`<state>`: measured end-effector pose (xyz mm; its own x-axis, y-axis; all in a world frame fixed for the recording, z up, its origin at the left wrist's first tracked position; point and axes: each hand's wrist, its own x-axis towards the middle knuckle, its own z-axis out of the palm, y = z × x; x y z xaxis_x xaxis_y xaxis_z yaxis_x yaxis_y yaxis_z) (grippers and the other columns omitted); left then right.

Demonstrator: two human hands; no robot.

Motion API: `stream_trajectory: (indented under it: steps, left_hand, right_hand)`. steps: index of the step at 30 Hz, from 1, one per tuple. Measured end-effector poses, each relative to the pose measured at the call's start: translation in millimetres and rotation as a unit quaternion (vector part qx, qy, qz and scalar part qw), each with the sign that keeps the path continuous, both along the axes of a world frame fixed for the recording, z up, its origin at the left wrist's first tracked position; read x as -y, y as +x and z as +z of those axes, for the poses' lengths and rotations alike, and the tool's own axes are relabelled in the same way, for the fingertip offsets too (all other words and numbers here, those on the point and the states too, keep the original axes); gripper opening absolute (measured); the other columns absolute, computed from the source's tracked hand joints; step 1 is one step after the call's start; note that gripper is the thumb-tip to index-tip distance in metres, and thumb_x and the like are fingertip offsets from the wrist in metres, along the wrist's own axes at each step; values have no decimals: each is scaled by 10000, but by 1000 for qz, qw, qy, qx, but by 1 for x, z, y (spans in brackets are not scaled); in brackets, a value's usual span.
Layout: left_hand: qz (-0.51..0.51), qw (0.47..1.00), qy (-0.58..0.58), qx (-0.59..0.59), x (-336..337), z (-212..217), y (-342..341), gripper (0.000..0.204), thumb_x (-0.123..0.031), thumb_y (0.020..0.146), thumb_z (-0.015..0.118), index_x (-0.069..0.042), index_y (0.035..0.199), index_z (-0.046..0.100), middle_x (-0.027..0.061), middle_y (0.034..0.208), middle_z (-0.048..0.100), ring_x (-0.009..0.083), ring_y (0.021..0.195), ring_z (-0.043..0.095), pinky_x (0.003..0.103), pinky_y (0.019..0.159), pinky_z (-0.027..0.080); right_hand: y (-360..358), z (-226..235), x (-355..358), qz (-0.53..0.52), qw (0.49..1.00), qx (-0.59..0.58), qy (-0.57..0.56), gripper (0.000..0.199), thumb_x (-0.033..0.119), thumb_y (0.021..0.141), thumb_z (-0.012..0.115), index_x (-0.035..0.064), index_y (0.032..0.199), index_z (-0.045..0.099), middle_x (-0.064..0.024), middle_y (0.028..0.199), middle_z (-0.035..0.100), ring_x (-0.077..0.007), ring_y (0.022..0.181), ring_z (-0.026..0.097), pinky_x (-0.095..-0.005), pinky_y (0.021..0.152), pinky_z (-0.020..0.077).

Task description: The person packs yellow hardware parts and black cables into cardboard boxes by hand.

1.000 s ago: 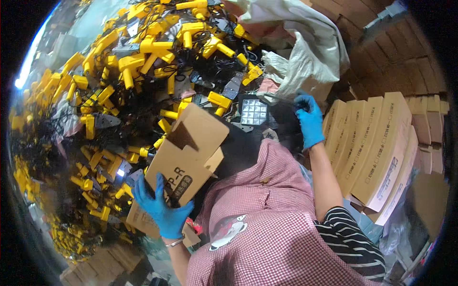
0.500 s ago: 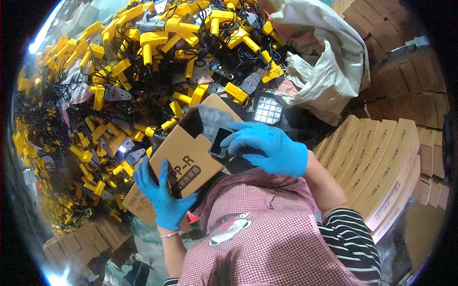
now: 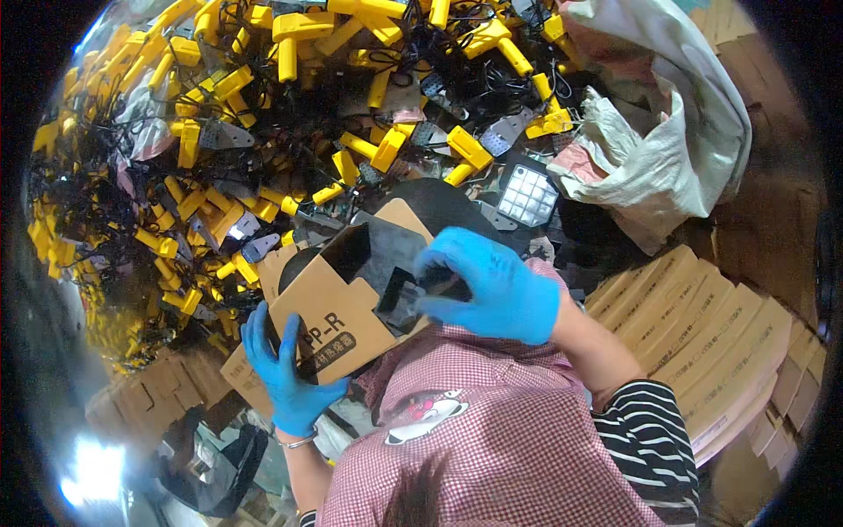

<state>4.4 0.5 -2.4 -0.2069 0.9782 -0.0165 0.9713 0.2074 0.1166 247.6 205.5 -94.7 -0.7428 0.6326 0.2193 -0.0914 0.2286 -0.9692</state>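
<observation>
My left hand (image 3: 285,369), in a blue glove, grips the lower end of a brown cardboard box (image 3: 338,307) with an open top. My right hand (image 3: 496,285), also gloved in blue, is curled over a flat black part (image 3: 406,297) at the box's open mouth. The part sits half inside the box. Just beyond the box lies a big heap of yellow-and-black parts with black cords (image 3: 290,149).
A stack of flat brown cardboard boxes (image 3: 702,342) stands at my right. A white woven sack (image 3: 667,149) lies at the upper right. A black panel with a white grid (image 3: 527,195) rests beside the heap. More flattened cartons (image 3: 158,391) lie at lower left.
My right hand came from the right side with a black part and now holds it at the box's mouth. The left hand keeps the box steady.
</observation>
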Motion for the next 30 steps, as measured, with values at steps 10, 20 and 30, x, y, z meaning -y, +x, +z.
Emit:
stream_trajectory:
  steps: [10,20,30]
  left_hand:
    - [-55,998,-27,-22,-40,6,5,931,-477,580,882,-142,1387,559,258,1515,384,471,1402,370,597,1155,292]
    - [-63,998,-20,-12,-64,-19,-3,968,-588,591,864,-140,1394,565,242,1558,328,447,1447,316,578,1192,242]
    - [-3,999,1,-32,-38,-21,12,967,-584,623,873,-205,1438,516,247,1575,289,470,1452,278,607,1183,227]
  right_hand:
    - [25,2,-5,-206,961,146,116,287,90,752,729,116,1036,692,-113,903,586,-318,826,603,-416,712,510]
    - [19,-9,-33,-151,944,175,234,340,140,739,739,120,1070,665,-91,918,607,-262,861,603,-395,728,486]
    - [-28,-92,-98,-84,965,13,-248,253,92,970,559,19,1178,685,-107,984,738,-197,855,731,-359,765,588]
